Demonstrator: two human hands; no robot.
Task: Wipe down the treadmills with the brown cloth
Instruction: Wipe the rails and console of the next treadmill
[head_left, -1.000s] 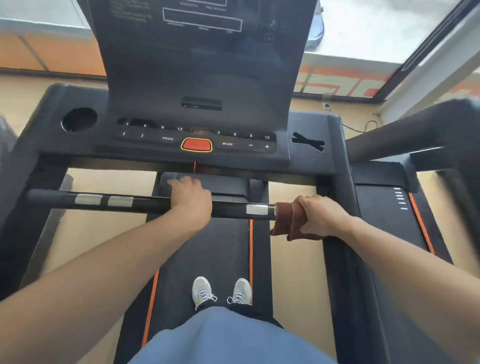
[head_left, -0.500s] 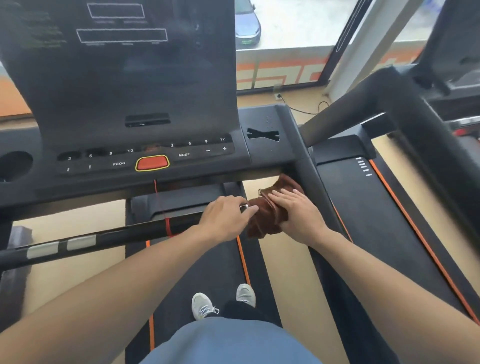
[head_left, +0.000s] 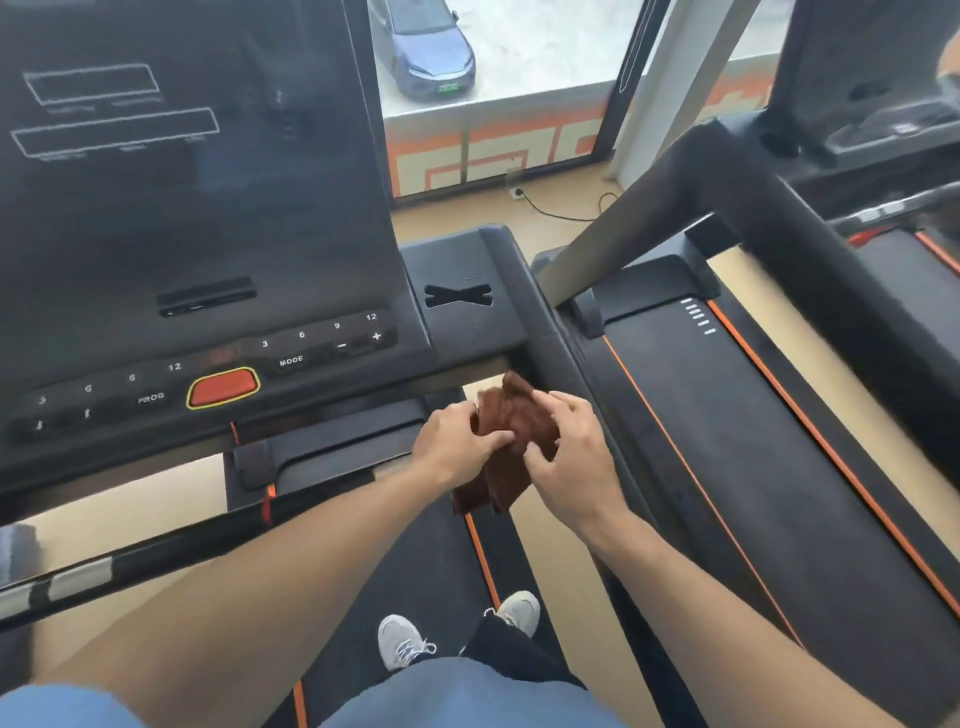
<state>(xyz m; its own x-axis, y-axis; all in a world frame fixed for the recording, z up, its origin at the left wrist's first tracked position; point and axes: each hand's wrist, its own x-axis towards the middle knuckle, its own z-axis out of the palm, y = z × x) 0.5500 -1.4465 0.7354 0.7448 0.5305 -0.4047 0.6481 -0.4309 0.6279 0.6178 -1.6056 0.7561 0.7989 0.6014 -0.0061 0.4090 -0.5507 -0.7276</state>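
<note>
The person stood on the belt of the black treadmill (head_left: 467, 291), just below its console. Both hands met over the crumpled brown cloth (head_left: 511, 431), held in the air beside the right end of the black handlebar (head_left: 156, 551). The left hand (head_left: 457, 441) pinched the cloth's near edge. The right hand (head_left: 566, 457) curled its fingers against the other side, gripping it. A second black treadmill (head_left: 727, 415) stood alongside to the right.

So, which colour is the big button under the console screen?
The big button is red-orange with a yellow outline, seen in the head view.
</note>
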